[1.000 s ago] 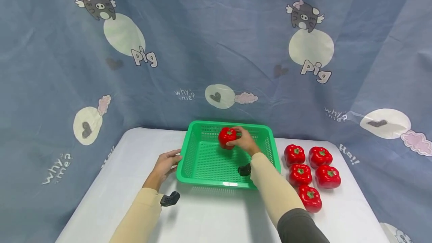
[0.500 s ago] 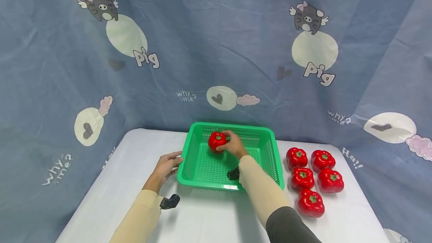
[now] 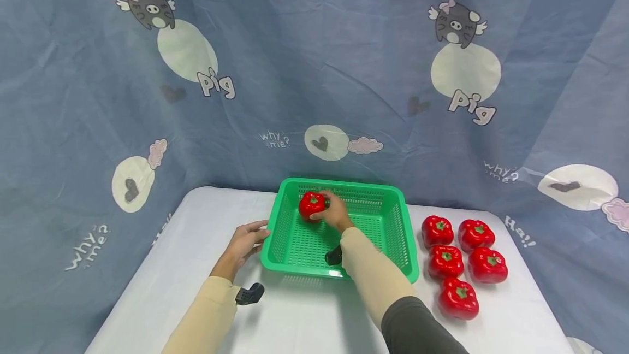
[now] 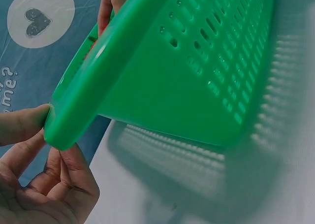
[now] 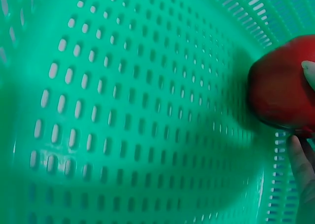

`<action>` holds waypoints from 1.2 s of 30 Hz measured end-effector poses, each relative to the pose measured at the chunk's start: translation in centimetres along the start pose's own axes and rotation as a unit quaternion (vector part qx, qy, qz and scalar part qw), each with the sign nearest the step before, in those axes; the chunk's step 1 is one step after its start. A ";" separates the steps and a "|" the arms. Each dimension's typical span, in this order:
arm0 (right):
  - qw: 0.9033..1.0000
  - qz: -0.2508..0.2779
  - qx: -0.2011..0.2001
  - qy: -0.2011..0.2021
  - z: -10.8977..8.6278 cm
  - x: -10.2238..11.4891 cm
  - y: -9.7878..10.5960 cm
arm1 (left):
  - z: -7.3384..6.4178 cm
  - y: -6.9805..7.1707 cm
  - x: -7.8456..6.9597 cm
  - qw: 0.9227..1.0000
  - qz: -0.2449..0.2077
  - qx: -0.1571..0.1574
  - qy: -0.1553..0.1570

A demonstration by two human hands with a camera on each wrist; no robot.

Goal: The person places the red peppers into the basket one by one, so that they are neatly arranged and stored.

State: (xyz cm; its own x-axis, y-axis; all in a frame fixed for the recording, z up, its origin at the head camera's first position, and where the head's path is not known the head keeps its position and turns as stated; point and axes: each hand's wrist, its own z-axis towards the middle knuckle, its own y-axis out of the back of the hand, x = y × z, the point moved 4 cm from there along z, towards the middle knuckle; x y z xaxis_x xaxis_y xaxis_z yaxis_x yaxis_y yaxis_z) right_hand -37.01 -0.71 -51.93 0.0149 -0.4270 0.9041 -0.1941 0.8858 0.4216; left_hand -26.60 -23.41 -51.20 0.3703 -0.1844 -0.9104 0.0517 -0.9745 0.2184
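A green plastic basket (image 3: pixel 304 271) with slotted walls stands on the white table. My left hand (image 3: pixel 244 243) pinches its left rim; in the left wrist view the thumb (image 4: pixel 24 123) lies on the rim and curled fingers are beneath. Inside the basket, toward the back left corner, my right hand (image 3: pixel 336 214) grips a red bell pepper (image 3: pixel 310 205) by its right side, stem up. The right wrist view shows this pepper (image 5: pixel 280 88) close over the slotted floor, with a thumb and a finger at its edge.
Several more red bell peppers (image 3: pixel 445 261) stand in a loose group on the table right of the basket. Behind the table (image 3: pixel 162 294) hangs a blue cloth (image 3: pixel 275 81) with pig prints. A small black device (image 3: pixel 250 294) is strapped at each wrist.
My right hand has carried the bell pepper left and slightly down inside the basket, with little motion in the last half second. My left hand keeps its place at the rim.
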 end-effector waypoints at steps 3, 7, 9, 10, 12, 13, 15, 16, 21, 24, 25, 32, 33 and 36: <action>1.000 -0.008 -0.003 0.001 0.0 0.2 -0.5 | 0.0 0.0 -0.1 1.000 0.001 0.002 -0.001; 1.000 -0.021 -0.004 0.004 0.1 0.5 -1.1 | -0.1 0.0 -0.2 1.000 0.001 0.004 0.001; 0.999 -0.031 -0.001 0.010 0.2 0.8 -1.5 | -0.1 0.0 -0.2 1.000 0.000 0.004 0.006; 0.999 -0.039 0.002 0.014 0.3 0.9 -1.6 | -0.1 0.0 -0.2 1.000 -0.001 0.004 0.007; 0.998 -0.054 0.006 0.025 0.4 1.3 -1.9 | -0.1 -0.1 -0.1 1.000 -0.002 0.003 0.008; 0.998 -0.062 0.007 0.027 0.4 1.4 -2.0 | -0.1 -0.1 -0.1 1.000 -0.002 0.004 0.007; 0.997 -0.076 0.005 0.030 0.4 1.5 -2.2 | -0.1 -0.2 0.0 1.000 -0.001 0.006 0.003; 0.996 -0.083 0.003 0.029 0.4 1.6 -2.3 | -0.1 -0.3 0.0 1.000 -0.002 0.007 0.001; 0.996 -0.088 -0.007 0.025 0.4 1.7 -2.6 | -0.1 -0.1 0.0 1.000 -0.001 0.004 -0.007; 0.995 -0.090 -0.012 0.032 0.3 1.9 -2.5 | -0.2 -0.1 -0.2 1.000 0.000 0.003 -0.008; 0.995 -0.091 -0.014 0.033 0.3 2.0 -2.4 | -0.2 -0.2 -0.3 1.000 0.000 0.004 -0.008; 0.997 -0.076 -0.005 0.027 0.0 2.1 -1.9 | -0.4 -0.3 -0.4 1.000 0.002 0.006 -0.005; 0.997 -0.074 -0.003 0.026 0.0 2.1 -1.8 | -0.4 -0.3 -0.4 1.000 0.003 0.006 -0.004; 0.997 -0.067 0.005 0.026 -0.3 2.3 -1.5 | -0.4 -0.2 -0.3 1.000 0.003 0.003 -0.001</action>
State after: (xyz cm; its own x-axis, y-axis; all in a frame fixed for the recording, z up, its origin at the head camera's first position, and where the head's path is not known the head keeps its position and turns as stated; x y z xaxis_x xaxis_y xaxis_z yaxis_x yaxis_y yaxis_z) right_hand -36.43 -2.96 -50.51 0.0923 -0.5320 0.8417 -0.1966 0.8189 0.5392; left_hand -26.35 -23.11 -50.86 0.3693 -0.1912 -0.9094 0.0441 -0.9739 0.2227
